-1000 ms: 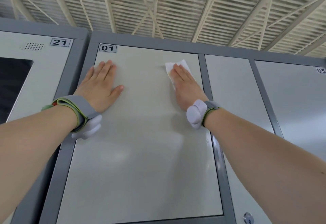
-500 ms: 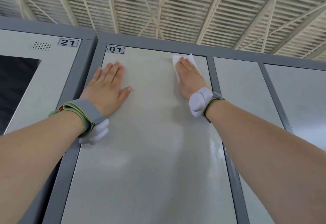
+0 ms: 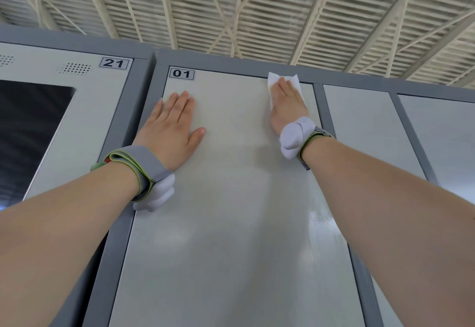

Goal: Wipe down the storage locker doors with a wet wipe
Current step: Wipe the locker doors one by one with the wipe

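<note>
1. Your left hand lies flat, fingers straight, thumb spread.
2. Your right hand lies flat too, fingers straight, higher up.
3. Your left arm and right arm reach upward, bare.

Locker hall: numbered locker doors, truss ceiling

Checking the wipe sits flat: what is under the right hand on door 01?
The wet wipe lies under the right hand, pressed against door 01; its top and side edges stick out at the door's upper edge. The part beneath the palm is hidden.
</note>
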`<move>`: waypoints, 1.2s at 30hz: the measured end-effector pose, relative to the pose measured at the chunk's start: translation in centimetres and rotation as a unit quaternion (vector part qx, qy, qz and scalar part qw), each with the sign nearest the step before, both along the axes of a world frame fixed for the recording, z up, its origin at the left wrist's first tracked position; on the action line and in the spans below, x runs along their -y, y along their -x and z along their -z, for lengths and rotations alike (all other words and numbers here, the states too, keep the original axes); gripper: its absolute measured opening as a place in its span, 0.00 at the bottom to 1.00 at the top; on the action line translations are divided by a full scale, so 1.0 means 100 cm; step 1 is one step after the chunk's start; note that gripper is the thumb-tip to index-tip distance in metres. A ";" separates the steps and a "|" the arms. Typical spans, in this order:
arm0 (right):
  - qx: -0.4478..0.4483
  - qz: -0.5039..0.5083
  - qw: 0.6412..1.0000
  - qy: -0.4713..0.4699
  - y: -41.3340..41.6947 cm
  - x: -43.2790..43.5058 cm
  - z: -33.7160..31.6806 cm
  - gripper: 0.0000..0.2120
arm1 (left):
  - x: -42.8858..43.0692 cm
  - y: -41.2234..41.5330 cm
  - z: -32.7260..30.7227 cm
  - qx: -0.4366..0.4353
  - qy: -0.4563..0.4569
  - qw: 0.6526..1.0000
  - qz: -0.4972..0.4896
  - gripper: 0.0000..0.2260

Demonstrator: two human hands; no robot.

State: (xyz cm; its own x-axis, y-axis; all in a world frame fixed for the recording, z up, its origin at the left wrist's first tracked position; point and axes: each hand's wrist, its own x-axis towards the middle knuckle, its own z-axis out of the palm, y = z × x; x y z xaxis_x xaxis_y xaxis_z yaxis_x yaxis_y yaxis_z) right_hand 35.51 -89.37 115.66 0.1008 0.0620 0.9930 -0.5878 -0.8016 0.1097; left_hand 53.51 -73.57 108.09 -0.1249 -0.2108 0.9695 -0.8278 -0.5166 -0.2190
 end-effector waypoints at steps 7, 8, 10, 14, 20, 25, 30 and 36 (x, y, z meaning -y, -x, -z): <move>-0.071 -0.003 0.996 0.060 0.000 -0.002 0.026 0.24 | -0.002 0.001 -0.001 -0.014 -0.018 1.000 0.014 0.29; -0.065 -0.004 0.996 0.056 0.001 -0.001 0.028 0.24 | -0.003 0.001 -0.002 -0.016 -0.024 0.999 0.021 0.29; -0.027 -0.006 0.999 0.032 0.001 0.002 0.026 0.24 | -0.007 0.001 -0.004 -0.017 -0.037 0.998 0.037 0.29; 0.041 -0.007 0.997 -0.058 -0.005 -0.004 0.017 0.26 | -0.018 -0.001 -0.007 -0.010 -0.065 0.995 0.073 0.27; 0.003 -0.013 1.000 -0.028 -0.026 -0.026 0.017 0.29 | -0.037 -0.019 -0.005 0.018 -0.028 0.999 0.039 0.29; -0.070 -0.007 0.997 0.043 -0.033 -0.029 0.032 0.28 | -0.050 -0.034 -0.005 -0.007 0.050 0.999 0.018 0.28; -0.037 -0.008 0.998 0.040 -0.017 -0.017 0.040 0.24 | -0.050 -0.050 0.001 -0.028 0.054 0.998 0.006 0.27; 0.036 -0.002 0.999 -0.036 -0.027 -0.026 0.019 0.23 | -0.048 -0.053 0.001 -0.016 0.056 0.998 0.018 0.33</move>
